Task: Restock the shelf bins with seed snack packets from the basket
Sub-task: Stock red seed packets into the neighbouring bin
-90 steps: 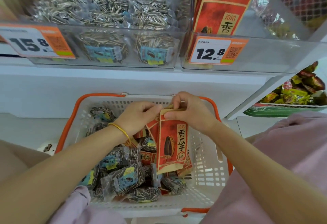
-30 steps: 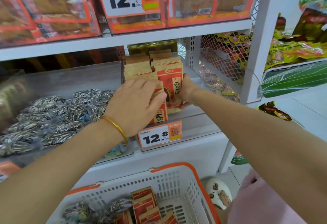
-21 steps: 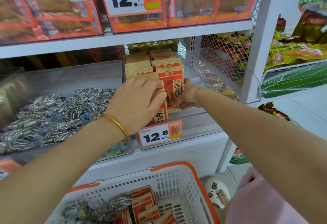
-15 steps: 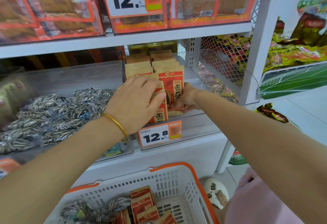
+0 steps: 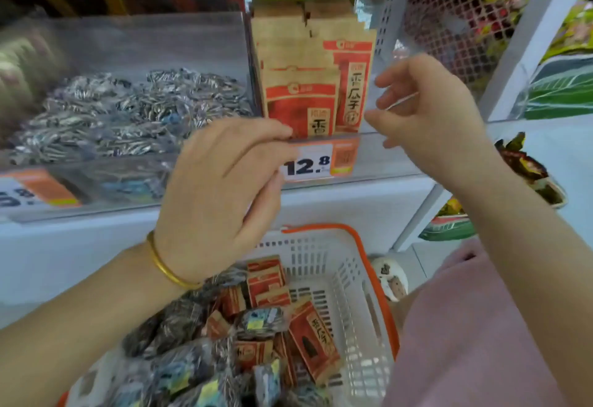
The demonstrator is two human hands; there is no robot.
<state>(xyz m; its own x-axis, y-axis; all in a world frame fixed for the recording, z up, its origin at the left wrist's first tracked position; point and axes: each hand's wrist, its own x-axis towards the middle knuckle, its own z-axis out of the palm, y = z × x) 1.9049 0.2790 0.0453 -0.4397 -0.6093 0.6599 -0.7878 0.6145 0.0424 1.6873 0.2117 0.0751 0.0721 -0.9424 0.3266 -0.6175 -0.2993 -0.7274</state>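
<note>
Red-and-kraft seed packets stand upright in rows in the clear shelf bin with the 12.8 price tag. My left hand, with a gold bangle on its wrist, hovers in front of that tag, fingers loosely bent and holding nothing. My right hand is just right of the packets, fingers relaxed and empty. Below, the white basket with an orange rim holds more red packets and clear bags of striped seeds.
The wide clear bin on the left holds clear bags of striped sunflower seeds. A white perforated upright and mesh divider stand right of the red packets. Green and yellow snack bags fill the neighbouring shelf unit.
Both hands have let go of the red packets in the bin and drawn back and down toward the basket. The view has tilted downward.
</note>
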